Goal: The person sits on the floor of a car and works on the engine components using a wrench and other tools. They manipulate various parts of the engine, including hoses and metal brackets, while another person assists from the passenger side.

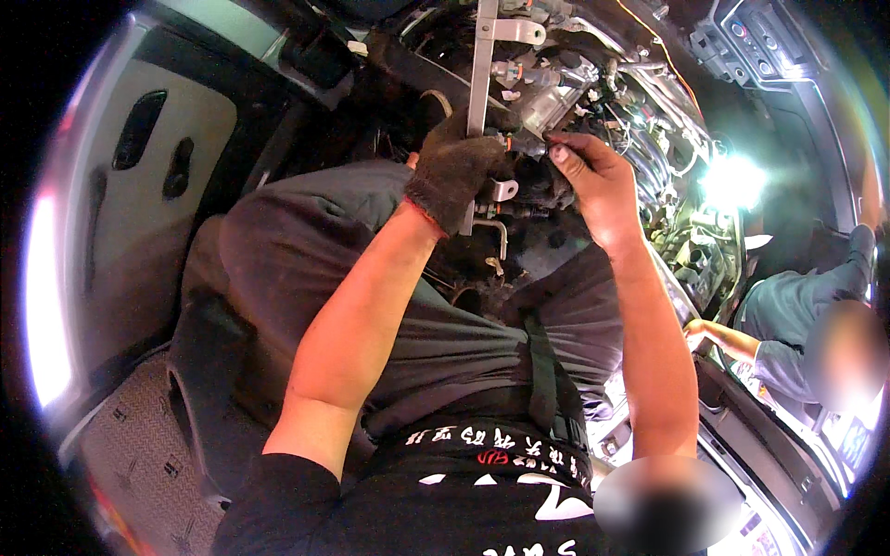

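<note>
My left hand, in a dark work glove with a red cuff edge, is closed around a long silver metal rail. The rail looks like a fuel rail, standing nearly lengthwise in view, with mounting tabs and several injectors along its right side. Bare and just right of the rail, my right hand has its thumb and forefinger pinched together close to the end of one injector. Whatever sits between those fingertips is too small to make out. Below the gloved hand a bent metal pipe shows.
Dense wiring and engine parts fill the area beyond and right of my hands. A bright work lamp shines there. At the right a co-worker's arm reaches in. A grey door panel stands at the left.
</note>
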The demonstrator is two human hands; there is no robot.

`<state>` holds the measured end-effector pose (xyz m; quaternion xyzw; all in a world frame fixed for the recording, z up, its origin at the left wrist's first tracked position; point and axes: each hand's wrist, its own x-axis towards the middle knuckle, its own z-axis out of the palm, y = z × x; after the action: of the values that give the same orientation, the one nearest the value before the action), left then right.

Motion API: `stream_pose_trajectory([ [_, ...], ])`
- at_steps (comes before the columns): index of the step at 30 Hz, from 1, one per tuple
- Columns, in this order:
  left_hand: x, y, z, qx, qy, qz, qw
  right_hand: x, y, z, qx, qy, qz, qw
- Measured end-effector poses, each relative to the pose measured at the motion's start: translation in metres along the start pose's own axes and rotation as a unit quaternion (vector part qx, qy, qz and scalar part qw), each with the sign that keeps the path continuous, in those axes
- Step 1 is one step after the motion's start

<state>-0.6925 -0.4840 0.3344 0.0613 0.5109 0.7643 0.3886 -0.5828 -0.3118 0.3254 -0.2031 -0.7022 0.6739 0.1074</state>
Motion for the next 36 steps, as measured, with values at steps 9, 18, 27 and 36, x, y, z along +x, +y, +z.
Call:
stream_pose_trajectory([
  [9, 0.003, -0.002, -0.007, 0.092, 0.022, 0.058, 0.994, 0.003, -0.006, 0.005, -0.179, 0.082, -0.033, 0.980],
  [18, 0.005, 0.003, -0.010, 0.004, 0.030, 0.026, 0.999, -0.014, 0.035, -0.011, -0.188, -0.027, 0.036, 0.981],
  [27, -0.001, 0.000, -0.008, -0.009, -0.011, -0.009, 1.000, -0.019, -0.035, 0.001, -0.286, 0.009, -0.175, 0.942],
  [36, -0.003, -0.010, 0.001, 0.120, -0.037, 0.095, 0.988, -0.011, -0.028, 0.014, 0.016, 0.063, 0.204, 0.977],
])
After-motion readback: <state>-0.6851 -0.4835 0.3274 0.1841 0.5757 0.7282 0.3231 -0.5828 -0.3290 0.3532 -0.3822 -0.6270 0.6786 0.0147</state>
